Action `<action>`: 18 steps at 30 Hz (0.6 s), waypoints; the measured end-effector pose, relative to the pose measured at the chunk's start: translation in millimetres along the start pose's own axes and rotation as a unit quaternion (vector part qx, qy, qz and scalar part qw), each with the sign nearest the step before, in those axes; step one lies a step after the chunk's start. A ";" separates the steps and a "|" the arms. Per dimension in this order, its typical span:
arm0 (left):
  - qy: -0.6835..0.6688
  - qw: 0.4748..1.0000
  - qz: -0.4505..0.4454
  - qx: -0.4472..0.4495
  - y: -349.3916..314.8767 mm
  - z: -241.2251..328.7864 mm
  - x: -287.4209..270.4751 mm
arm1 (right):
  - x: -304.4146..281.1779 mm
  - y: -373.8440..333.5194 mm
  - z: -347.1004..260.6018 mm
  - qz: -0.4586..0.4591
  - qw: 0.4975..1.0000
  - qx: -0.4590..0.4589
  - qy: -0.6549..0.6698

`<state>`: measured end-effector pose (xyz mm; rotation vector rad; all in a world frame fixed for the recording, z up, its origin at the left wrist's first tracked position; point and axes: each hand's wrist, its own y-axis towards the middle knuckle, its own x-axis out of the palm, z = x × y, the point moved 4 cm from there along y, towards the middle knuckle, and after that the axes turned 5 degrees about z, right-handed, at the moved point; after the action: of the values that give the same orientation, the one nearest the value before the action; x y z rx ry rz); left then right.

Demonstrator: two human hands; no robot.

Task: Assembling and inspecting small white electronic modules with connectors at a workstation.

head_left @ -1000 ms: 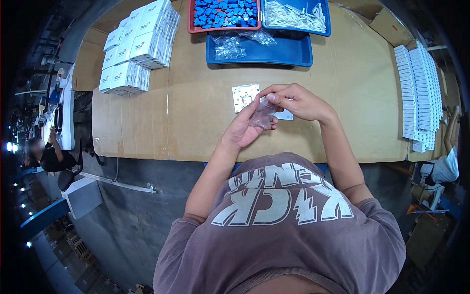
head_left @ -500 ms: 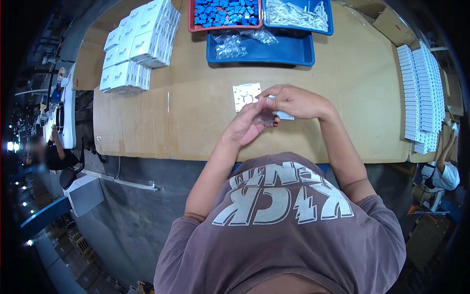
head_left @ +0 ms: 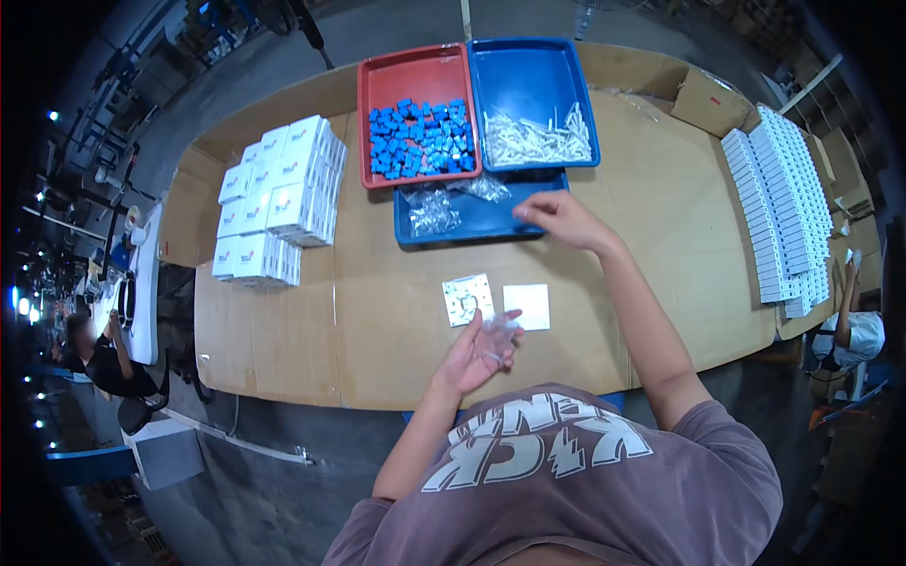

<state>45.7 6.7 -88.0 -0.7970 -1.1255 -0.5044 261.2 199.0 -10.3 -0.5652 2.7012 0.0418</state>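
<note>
Nearer the body than the right hand and to its left, the left hand (head_left: 470,357) is turned palm up, thumb and fingers curled around a small clear plastic bag (head_left: 494,340). Just beyond the left thumb lies a white square plate (head_left: 464,294) with cutouts; the thumb overlaps its near edge in view, and I cannot tell whether they touch. Beyond the left fingers and a little to their right, a plain white square (head_left: 528,307) lies flat on the cardboard-covered table (head_left: 387,349).

The right hand (head_left: 566,222) is above the right part of a low blue tray (head_left: 491,219), its fingers bent and tips drawn together; I cannot tell whether they pinch anything. To its left, more clear bags (head_left: 434,213) lie in that tray. Farther out from the right hand stand 2 more trays: a red tray (head_left: 415,77) with small blue parts (head_left: 420,141), and a deep blue tray (head_left: 524,90) with slim white pieces (head_left: 538,143). Well to the left of both hands is a stack of white boxes (head_left: 278,193); well to their right are rows of narrow white boxes (head_left: 769,208).
</note>
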 end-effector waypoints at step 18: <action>0.004 0.995 -0.017 -0.096 -0.7 -30.8 -44.5 | -69.6 182.9 14.9 0.210 0.916 -0.072 -0.334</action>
<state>47.2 -19.1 -135.6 -0.9423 -1.0956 -0.6511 253.8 395.1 -7.0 0.0218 2.0968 0.4632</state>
